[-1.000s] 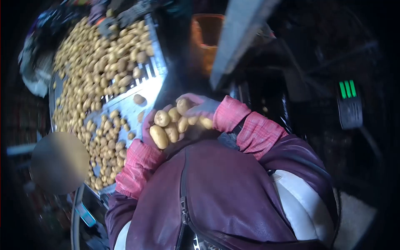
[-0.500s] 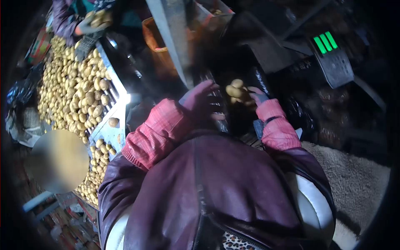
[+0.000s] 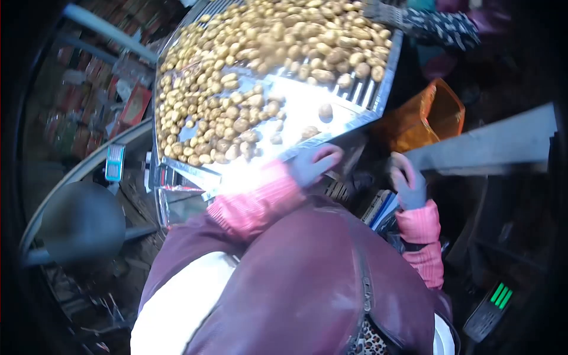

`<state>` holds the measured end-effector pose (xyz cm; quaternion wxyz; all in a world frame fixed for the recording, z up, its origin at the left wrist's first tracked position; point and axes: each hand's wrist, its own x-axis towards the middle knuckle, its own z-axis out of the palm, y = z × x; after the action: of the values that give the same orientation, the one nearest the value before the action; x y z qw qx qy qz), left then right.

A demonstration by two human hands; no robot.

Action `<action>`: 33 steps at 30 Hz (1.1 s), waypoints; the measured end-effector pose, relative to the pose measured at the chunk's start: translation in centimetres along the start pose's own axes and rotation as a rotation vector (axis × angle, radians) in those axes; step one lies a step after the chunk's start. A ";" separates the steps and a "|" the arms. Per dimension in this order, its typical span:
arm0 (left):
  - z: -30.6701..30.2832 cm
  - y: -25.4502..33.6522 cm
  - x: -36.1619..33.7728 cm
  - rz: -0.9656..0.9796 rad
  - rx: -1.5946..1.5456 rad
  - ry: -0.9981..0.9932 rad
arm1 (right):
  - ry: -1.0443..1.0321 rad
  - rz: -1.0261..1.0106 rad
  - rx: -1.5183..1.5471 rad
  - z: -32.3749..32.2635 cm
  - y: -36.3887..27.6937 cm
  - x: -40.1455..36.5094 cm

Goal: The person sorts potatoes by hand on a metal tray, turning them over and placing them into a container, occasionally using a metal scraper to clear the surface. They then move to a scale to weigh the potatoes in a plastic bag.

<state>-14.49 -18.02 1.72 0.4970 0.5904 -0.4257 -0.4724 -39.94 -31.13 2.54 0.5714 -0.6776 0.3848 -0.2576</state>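
Observation:
My left hand [image 3: 315, 165], in a grey glove with pinkish fingertips, is beside the near edge of the metal sorting table [image 3: 349, 125]. Its fingers are loosely bent and apart, with nothing visible between them. Farther right, my right hand [image 3: 408, 182], gloved alike, hovers with thumb and fingers apart over a dark area, close to a grey metal beam [image 3: 485, 145]. Many potatoes [image 3: 228, 127] cover the table. A single potato [image 3: 325, 112] lies on the bright bare metal near my left hand, with another potato [image 3: 309, 132] close to the rim.
Across the table a co-worker's gloved hand [image 3: 384, 15] reaches onto the potatoes. An orange bin [image 3: 438, 112] stands beyond the beam. A scale display with green digits [image 3: 502, 296] is at lower right, and another lit display [image 3: 115, 163] at left. Red packages [image 3: 133, 109] are piled behind.
My view and body have turned left to the sorting table. Both hands have moved away from the dark bag-lined container holding potatoes, which my right hand was beside.

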 end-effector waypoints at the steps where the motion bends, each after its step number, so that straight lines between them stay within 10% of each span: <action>1: -2.5 0.7 -1.9 0.045 0.098 0.084 | -0.120 -0.178 -0.213 2.1 -0.9 2.5; 4: -8.9 -3.4 -7.1 0.120 0.469 0.397 | -0.211 -0.744 -0.787 8.1 -3.0 9.4; 6: -11.9 -4.4 -11.7 0.055 0.514 0.768 | -0.281 -0.596 -1.047 11.6 -4.0 14.8; 10: -16.3 -7.0 -15.9 0.043 0.946 0.893 | -0.599 -0.281 -1.317 16.6 -4.0 17.6; 23: -20.1 -9.2 -19.7 -0.005 0.918 0.987 | -0.678 -0.396 -0.612 29.2 -2.3 19.8; 33: -18.2 -17.4 -33.2 -0.894 0.723 1.701 | -0.704 -0.326 -0.643 24.8 -4.4 18.4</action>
<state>-2.36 20.11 -9.94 0.2052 0.9489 0.2095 0.1169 -8.85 -31.66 -0.17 0.3811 -0.9164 0.1176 0.0323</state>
